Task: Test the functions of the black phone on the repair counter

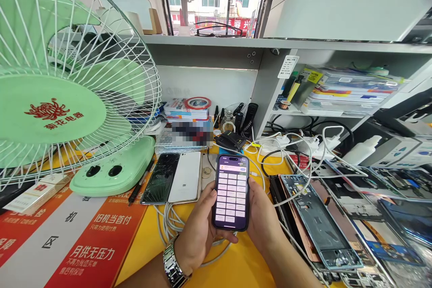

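A dark smartphone [231,192] with a lit screen showing a grid of buttons is held upright over the yellow desk mat [236,265]. My left hand [197,229], with a metal watch on the wrist, wraps round the phone's left edge and bottom. My right hand [261,216] grips its right edge. A white cable runs from behind the phone toward the chargers.
A green desk fan [67,112] stands at the left. Two phones [173,177] lie face and back up beside it. Several stripped phone frames and screens [324,225] cover the right side. White cables and a power strip [297,144] lie behind; a printer [347,4] sits on the shelf.
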The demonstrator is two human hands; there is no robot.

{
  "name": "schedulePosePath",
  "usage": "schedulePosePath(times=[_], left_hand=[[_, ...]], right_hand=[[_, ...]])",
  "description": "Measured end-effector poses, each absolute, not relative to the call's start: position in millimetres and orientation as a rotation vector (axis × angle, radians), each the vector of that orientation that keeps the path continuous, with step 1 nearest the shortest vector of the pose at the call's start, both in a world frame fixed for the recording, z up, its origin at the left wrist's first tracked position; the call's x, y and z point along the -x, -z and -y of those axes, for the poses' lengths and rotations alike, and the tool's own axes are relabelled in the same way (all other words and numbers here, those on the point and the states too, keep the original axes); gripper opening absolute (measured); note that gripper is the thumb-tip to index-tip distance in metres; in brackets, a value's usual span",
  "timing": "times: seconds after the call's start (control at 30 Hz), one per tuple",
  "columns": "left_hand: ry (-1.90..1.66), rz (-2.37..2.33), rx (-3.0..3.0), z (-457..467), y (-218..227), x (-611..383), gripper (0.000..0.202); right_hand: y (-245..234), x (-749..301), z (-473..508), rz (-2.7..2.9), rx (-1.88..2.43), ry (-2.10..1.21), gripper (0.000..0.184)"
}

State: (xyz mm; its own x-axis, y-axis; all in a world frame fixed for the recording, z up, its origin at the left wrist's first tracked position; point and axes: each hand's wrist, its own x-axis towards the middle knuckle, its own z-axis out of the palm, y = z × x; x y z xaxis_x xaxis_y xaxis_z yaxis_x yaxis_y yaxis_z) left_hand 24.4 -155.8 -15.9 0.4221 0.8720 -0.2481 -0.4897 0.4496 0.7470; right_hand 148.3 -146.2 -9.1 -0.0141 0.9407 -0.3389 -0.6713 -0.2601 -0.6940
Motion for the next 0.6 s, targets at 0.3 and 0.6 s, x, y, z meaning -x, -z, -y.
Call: schedulePosePath(times=[0.3,0.6], left_hand=[[-0.903,-0.751,-0.623,154.5,20.9,-24.5,0.042],[-0.881,-0.716,-0.610,155.8,23.7,-24.1,0.048]], right_hand=[[10.4,-150.0,152.0,0.627,0.884,-1.636,0.056],[5.8,-150.5,154.1,0.642,0.849,-1.624,0.059]])
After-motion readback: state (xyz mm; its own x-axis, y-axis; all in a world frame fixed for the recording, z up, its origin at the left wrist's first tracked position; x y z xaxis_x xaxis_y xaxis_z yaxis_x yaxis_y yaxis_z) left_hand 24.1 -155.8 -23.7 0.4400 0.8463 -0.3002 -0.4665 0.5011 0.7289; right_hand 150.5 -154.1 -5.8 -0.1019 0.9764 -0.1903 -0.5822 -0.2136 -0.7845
